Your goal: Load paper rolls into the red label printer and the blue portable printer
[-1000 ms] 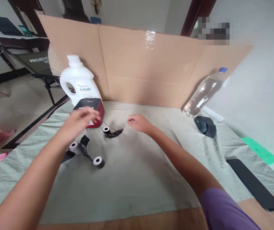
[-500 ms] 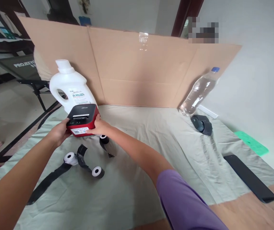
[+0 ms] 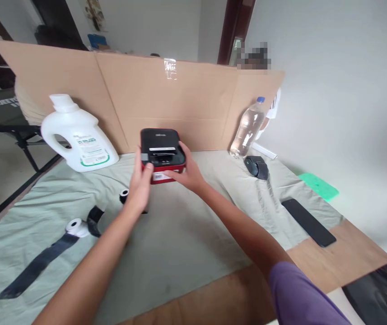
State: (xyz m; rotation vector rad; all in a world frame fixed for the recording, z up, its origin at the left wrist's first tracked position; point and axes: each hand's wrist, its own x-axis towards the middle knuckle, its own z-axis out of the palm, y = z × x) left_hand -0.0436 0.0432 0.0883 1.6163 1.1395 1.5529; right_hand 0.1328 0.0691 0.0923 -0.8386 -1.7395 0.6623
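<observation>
Between both hands is a small black-and-red label printer (image 3: 162, 155), with a paper slot on its top and a white sticker on its front. My left hand (image 3: 141, 183) grips its left side, thumb at the front corner. On the right side, my right hand (image 3: 189, 171) is closed round it with the thumb across the front. Nearest my left forearm lie a white-cored roll of black tape (image 3: 74, 225), its strip unrolled, a curled black strip (image 3: 95, 219) and a smaller roll (image 3: 124, 194), partly hidden by my left hand.
A white detergent jug (image 3: 78, 135) leans at the left before a cardboard screen (image 3: 166, 99). Toward the right are a clear bottle (image 3: 247, 128) with a blue cap, a dark mouse-like object (image 3: 257, 167), a black slab (image 3: 308, 221) and a green board (image 3: 318, 186). Behind the screen, a person is partly visible.
Both hands have carried the printer rightward, from in front of the jug to before the middle of the cardboard. The camera view has turned somewhat to the right.
</observation>
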